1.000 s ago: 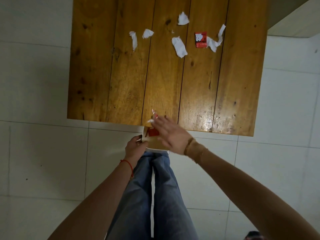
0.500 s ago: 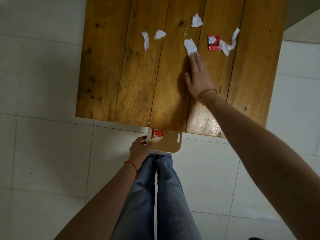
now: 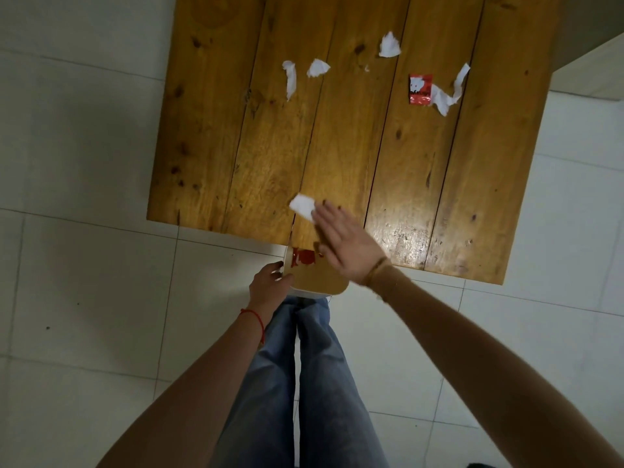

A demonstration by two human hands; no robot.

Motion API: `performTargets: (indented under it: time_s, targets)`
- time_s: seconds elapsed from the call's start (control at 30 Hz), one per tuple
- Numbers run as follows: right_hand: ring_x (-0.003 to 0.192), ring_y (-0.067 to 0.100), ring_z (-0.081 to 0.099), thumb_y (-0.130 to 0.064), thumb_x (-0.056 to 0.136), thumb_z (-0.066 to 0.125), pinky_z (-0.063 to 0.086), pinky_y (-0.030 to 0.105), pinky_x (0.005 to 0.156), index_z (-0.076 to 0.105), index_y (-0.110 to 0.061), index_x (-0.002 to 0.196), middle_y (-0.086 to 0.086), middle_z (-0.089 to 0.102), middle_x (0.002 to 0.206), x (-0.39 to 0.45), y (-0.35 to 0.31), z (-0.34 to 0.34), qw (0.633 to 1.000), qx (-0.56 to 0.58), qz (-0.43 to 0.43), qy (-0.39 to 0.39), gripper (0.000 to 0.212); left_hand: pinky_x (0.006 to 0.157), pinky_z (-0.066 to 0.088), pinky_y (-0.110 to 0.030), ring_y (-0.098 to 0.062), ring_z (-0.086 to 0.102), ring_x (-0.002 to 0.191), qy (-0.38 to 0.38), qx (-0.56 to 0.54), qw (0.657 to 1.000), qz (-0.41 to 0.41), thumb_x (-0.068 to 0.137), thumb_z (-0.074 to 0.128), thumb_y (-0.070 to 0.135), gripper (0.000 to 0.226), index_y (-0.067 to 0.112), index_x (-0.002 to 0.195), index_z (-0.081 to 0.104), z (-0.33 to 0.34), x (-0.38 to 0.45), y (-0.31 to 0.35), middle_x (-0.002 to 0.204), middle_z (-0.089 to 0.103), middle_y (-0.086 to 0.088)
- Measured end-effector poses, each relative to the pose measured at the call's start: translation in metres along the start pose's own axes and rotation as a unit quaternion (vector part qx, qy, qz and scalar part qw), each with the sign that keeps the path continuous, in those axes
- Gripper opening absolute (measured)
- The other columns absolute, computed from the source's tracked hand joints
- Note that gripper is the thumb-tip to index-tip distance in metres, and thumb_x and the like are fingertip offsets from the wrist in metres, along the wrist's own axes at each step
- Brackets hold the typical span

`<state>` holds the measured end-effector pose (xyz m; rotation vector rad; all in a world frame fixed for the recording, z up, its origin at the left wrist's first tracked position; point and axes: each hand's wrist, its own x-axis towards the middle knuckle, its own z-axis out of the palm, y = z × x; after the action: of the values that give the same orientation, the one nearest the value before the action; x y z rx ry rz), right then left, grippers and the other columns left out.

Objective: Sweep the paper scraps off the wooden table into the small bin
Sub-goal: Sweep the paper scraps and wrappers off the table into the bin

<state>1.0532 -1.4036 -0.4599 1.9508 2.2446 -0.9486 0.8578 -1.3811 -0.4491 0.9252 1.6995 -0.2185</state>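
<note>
Over pale floor tiles (image 3: 84,265), the wooden table (image 3: 337,157) fills the upper view. Below its near edge, the left hand (image 3: 268,287) grips the small bin (image 3: 315,282) by its rim. The right hand (image 3: 344,243), flat with fingers spread, touches one white scrap (image 3: 302,205) near that edge. Other paper scraps (image 3: 390,45) and a red wrapper (image 3: 419,89) lie at the far side.

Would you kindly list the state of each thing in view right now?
left hand: gripping the bin's rim.
small bin: held below the table's near edge, red scrap inside.
right hand: flat, fingers on a white scrap.
white scrap: near the table's edge, not yet in.
red wrapper: lying at the far side.
wooden table: five scraps left at the far side.
</note>
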Motion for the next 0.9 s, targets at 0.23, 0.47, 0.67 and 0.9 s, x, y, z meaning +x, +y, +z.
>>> performTargets:
  time_s: [0.23,0.47,0.67,0.9]
  targets:
    - [0.147,0.018,0.000,-0.034,0.098,0.032,0.001,0.038,0.121,0.015,-0.011,0.149,0.007,0.014,0.158,-0.036,-0.029,0.031,0.996,0.020,-0.084,-0.010,0.059,0.073,0.047,-0.023,-0.018,0.064,0.093,-0.001,-0.024,1.000,-0.006,0.084,0.062,0.032,0.044,0.019,0.126,0.060,-0.007,-0.003,-0.004,0.113,0.069,-0.006]
    - [0.146,0.021,0.009,-0.038,0.098,0.032,0.008,0.044,0.120,0.018,-0.015,0.149,0.007,0.016,0.158,0.044,-0.001,-0.038,0.988,0.068,0.072,0.122,0.058,0.084,0.050,-0.033,-0.020,0.058,0.089,0.016,0.017,1.000,0.000,0.086,0.057,0.026,0.045,0.018,0.130,0.055,-0.018,0.004,-0.005,0.117,0.066,-0.010]
    - [0.146,0.024,0.006,-0.039,0.096,0.033,0.003,0.038,0.119,0.013,-0.014,0.149,0.010,0.010,0.159,0.130,0.039,-0.093,0.978,0.026,0.144,0.146,0.062,0.080,0.049,-0.027,-0.019,0.061,0.096,0.013,0.026,0.999,0.014,0.086,0.058,0.021,0.044,0.019,0.129,0.056,-0.027,0.011,-0.004,0.121,0.066,-0.008]
    - [0.147,0.026,0.000,-0.041,0.098,0.028,0.002,0.039,0.119,0.007,-0.014,0.150,0.011,0.002,0.160,0.194,0.042,-0.119,0.985,0.014,0.141,0.102,0.062,0.097,0.050,-0.043,-0.025,0.062,0.108,-0.011,0.034,0.999,0.005,0.084,0.058,0.021,0.041,0.020,0.125,0.057,-0.031,0.016,-0.005,0.120,0.067,-0.007]
